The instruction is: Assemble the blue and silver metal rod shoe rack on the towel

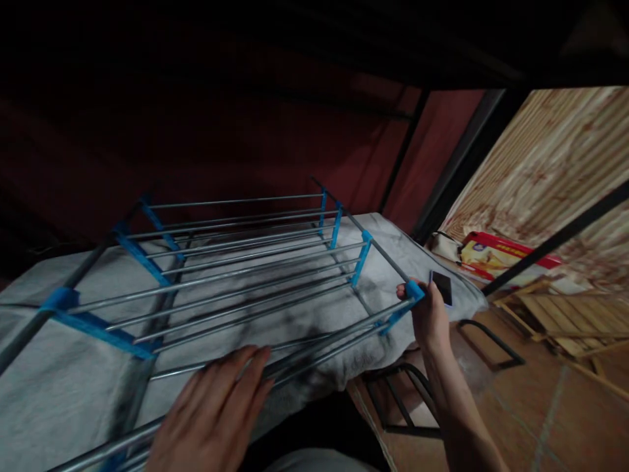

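A steel-rod shoe rack with blue plastic brackets (236,275) is shown lying on its side on a grey-sheeted mattress (49,387), its long axis running left to right. The right hand (428,314) is closed on the near right corner bracket; the left hand (216,410) is laid open, flat on the near rods.

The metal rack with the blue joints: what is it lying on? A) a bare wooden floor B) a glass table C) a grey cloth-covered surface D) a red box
C: the rack lies on its side across a grey cloth, with the left hand flat on its near rods and the right hand gripping a blue corner joint.
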A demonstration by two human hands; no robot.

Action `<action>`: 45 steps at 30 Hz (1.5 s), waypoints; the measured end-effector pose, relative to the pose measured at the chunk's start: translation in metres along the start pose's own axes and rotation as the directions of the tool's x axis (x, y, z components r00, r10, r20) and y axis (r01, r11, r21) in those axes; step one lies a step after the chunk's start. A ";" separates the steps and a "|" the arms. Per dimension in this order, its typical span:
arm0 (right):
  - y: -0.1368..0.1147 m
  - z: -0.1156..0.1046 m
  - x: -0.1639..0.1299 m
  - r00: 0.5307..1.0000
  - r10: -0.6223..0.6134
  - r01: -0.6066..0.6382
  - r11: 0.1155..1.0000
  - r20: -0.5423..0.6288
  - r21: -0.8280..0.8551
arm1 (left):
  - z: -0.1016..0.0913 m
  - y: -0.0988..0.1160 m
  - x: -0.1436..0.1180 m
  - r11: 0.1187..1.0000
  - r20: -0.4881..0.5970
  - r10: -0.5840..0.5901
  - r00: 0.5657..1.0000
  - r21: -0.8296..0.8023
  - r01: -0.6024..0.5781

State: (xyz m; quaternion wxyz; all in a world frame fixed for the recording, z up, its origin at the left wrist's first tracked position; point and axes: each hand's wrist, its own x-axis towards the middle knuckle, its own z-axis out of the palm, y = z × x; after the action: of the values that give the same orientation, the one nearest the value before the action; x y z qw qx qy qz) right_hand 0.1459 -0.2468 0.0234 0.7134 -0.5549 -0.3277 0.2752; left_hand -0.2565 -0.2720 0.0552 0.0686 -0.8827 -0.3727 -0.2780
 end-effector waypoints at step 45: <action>0.009 0.020 0.013 0.992 -0.088 0.080 0.993 -0.092 -0.087 | 0.029 0.036 0.074 0.994 0.427 -0.054 0.903 0.111 0.007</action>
State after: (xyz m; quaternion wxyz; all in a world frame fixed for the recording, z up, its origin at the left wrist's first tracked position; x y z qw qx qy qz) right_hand 0.1383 -0.2229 0.0200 0.7155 -0.5823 -0.3275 0.2042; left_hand -0.1767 -0.2420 0.0741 0.0274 -0.9113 -0.4068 -0.0576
